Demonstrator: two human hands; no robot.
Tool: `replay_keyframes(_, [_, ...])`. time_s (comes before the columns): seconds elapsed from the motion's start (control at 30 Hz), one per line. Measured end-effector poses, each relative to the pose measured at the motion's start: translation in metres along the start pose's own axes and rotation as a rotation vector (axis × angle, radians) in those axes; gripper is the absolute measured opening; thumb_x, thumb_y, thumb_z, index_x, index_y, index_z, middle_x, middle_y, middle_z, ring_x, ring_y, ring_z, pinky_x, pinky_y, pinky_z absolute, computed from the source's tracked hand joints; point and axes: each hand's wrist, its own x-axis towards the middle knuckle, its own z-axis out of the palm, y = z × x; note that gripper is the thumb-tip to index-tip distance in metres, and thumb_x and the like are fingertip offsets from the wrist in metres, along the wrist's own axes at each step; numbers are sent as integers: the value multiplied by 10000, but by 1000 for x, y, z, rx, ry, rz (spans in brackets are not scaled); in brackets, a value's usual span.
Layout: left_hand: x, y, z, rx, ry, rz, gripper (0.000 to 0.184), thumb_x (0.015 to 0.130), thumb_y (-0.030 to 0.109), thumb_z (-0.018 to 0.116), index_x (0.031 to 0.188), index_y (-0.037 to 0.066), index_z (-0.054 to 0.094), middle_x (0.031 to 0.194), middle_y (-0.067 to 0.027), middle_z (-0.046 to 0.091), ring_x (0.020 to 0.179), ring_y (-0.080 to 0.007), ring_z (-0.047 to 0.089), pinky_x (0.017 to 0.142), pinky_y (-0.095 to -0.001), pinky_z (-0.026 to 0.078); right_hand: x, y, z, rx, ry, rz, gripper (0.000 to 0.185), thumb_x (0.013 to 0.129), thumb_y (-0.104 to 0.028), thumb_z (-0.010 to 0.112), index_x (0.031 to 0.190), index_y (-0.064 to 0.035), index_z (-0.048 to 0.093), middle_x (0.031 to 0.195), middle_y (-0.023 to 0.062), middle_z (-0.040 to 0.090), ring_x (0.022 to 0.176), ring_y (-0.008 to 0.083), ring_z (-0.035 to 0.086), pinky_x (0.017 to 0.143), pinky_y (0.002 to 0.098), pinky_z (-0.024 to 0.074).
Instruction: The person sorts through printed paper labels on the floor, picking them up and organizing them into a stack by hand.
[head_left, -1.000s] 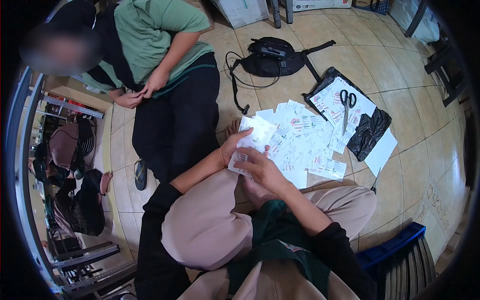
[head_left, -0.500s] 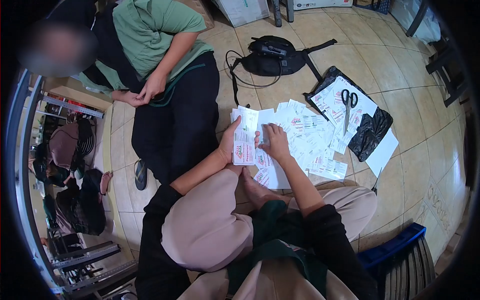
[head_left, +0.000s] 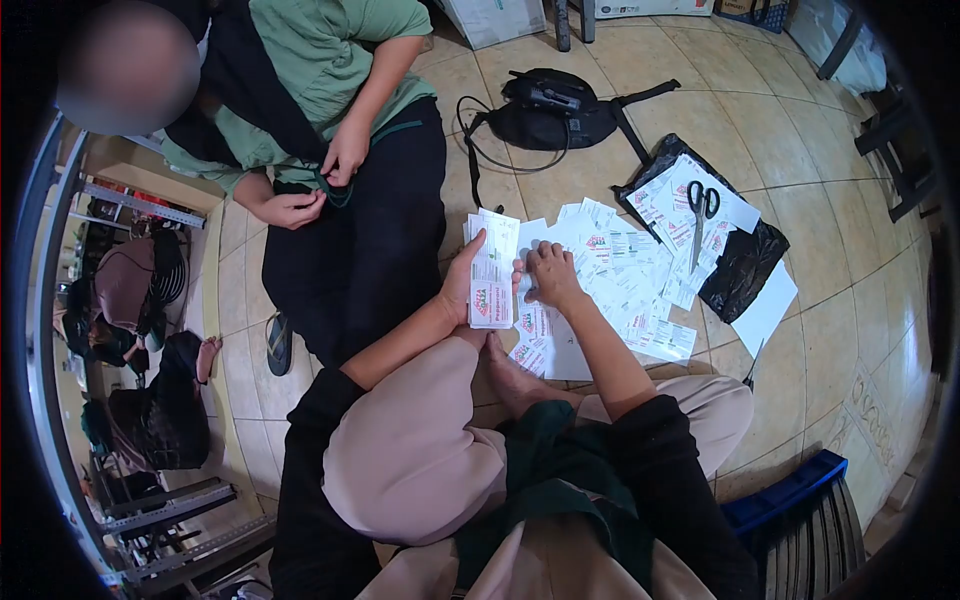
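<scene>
My left hand (head_left: 463, 283) is wrapped round a stack of printed paper labels (head_left: 492, 300), held upright above my bare foot. The labels carry red and green print, with "Pepperoni" on the front one. Just right of the stack, my right hand (head_left: 553, 273) is over the loose labels on the floor, its fingers curled and drawn together. What its fingertips hold, if anything, is hidden. A spread of loose printed labels (head_left: 608, 270) lies beyond and to the right of it. Scissors (head_left: 699, 215) with black handles rest on more labels atop a black plastic bag (head_left: 740, 270).
Another person in a green top (head_left: 310, 75) sits on the tiled floor at upper left, hands together over green cord. A black waist bag (head_left: 555, 115) with straps lies ahead. A sandal (head_left: 279, 343), a white sheet (head_left: 768, 310) and a blue-edged rack (head_left: 785, 490) are around me.
My right hand's fingers have curled in from a more spread pose. The left hand keeps the label stack. The other person has leaned and raised their hands a little.
</scene>
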Motion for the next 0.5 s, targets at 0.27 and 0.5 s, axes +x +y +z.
replay_keyframes(0.27, [-3,1,6,3,64,-12,527,851,533,491,1131,87,518,869,-130,595,712,-220,595,651,-328,519,-45,36,-2,101,356,365,559,504,-250,825,974,-72,578,1134,127,470,1026,312,459,823,428,413])
replay_keyframes(0.5, [0,1,3,34,3,-5,560,887,518,432,1197,55,483,907,-149,591,750,-231,604,699,-342,524,-49,38,-8,243,269,373,661,437,-195,860,1004,-77,540,1107,137,467,973,319,483,816,419,432])
